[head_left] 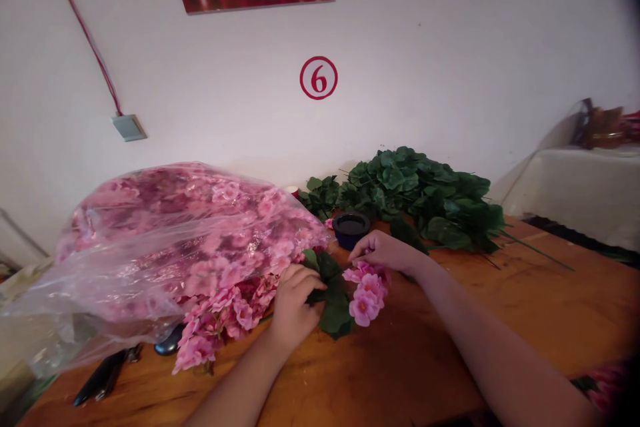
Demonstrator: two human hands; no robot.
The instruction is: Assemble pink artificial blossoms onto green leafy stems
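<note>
My left hand (pixel 296 303) is closed around a bunch of dark green artificial leaves (pixel 336 312), which spread out to its right. Pink artificial flowers (pixel 367 299) hang just below my right hand (pixel 384 251), whose fingers are pinched together on the flower sprig; the stem itself is hidden. Beyond the right fingertips stands a small dark round tub (pixel 351 229), close to but apart from them. Loose pink blossoms (pixel 220 323) spill from a clear plastic bag (pixel 165 240) and reach up to my left hand.
A large heap of green leaves (pixel 420 190) on stems lies at the back of the wooden table (pixel 540 293) against the wall. A black-handled tool (pixel 100 377) and a dark rounded object (pixel 169 340) lie at the front left. A white-covered table (pixel 575 190) stands far right.
</note>
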